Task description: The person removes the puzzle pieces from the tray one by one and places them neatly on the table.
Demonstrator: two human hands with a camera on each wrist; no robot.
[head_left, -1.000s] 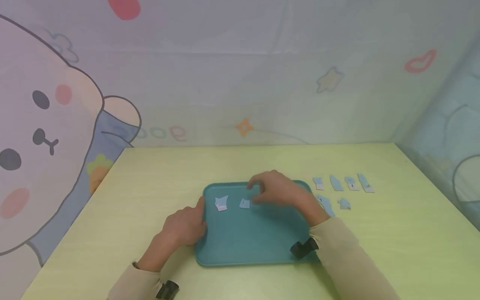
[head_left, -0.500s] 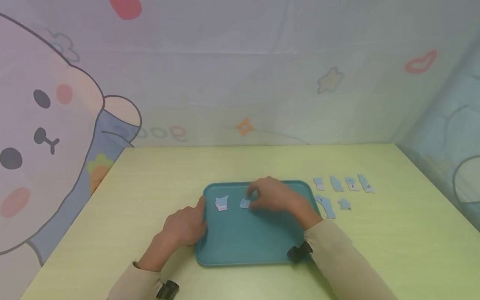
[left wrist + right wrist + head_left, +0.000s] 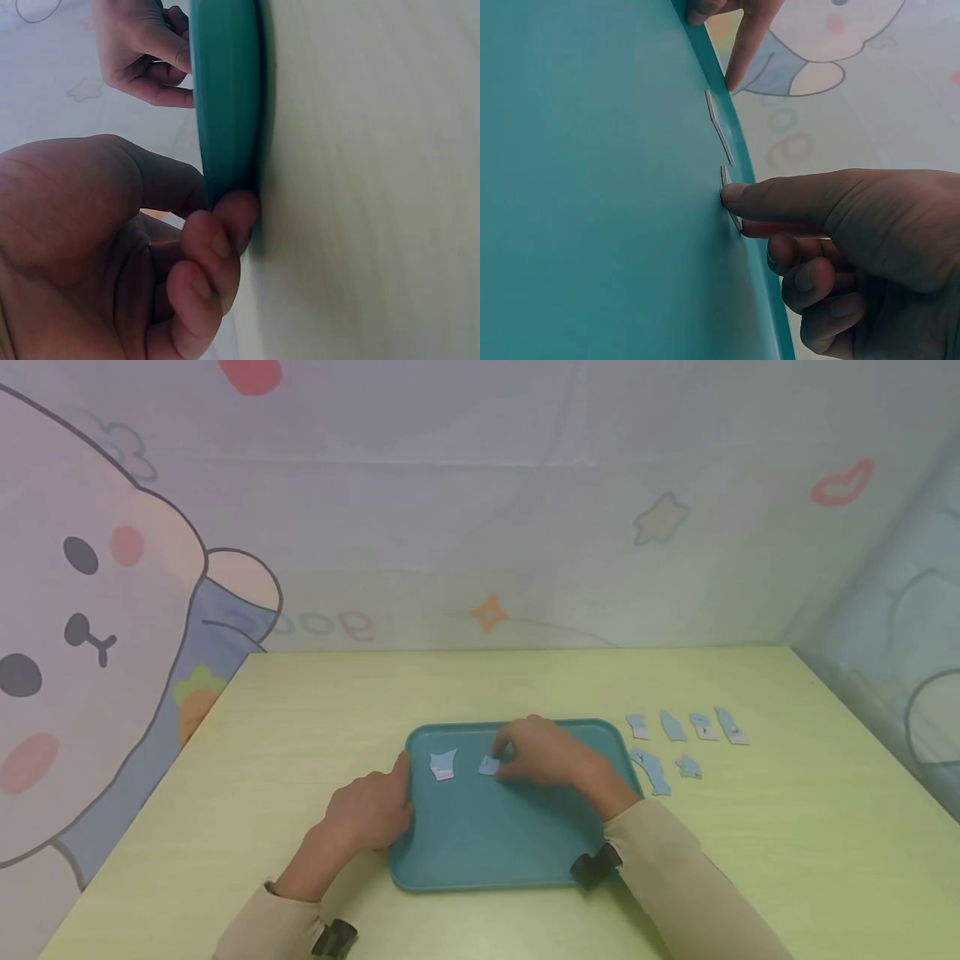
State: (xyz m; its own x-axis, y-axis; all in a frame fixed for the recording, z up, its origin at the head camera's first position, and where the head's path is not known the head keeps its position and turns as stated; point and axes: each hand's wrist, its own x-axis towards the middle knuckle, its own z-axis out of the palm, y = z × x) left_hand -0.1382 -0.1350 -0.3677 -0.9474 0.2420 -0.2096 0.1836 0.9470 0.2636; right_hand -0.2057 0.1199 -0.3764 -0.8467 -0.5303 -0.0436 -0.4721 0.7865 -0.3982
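A teal tray (image 3: 487,847) lies on the table, with two pale blue puzzle pieces near its far edge. My left hand (image 3: 370,810) grips the tray's left rim; in the left wrist view its fingers (image 3: 214,251) curl at the rim's outer side. My right hand (image 3: 542,752) reaches over the tray, thumb and index finger pinching the right-hand puzzle piece (image 3: 488,766) by its edges. That piece (image 3: 724,175) appears edge-on in the right wrist view, close to the tray's surface, partly covered by the thumb. The other puzzle piece (image 3: 443,765), blue with a whitish lower edge, sits to its left.
Right of the tray, several loose puzzle pieces lie on the table in two rows, among them a long one (image 3: 652,772) and a small one (image 3: 688,767). A printed curtain (image 3: 420,527) hangs behind the table's far edge.
My right hand has come slightly down and left, and its thumb and index finger have closed on the right-hand puzzle piece. My left hand stays at the rim.
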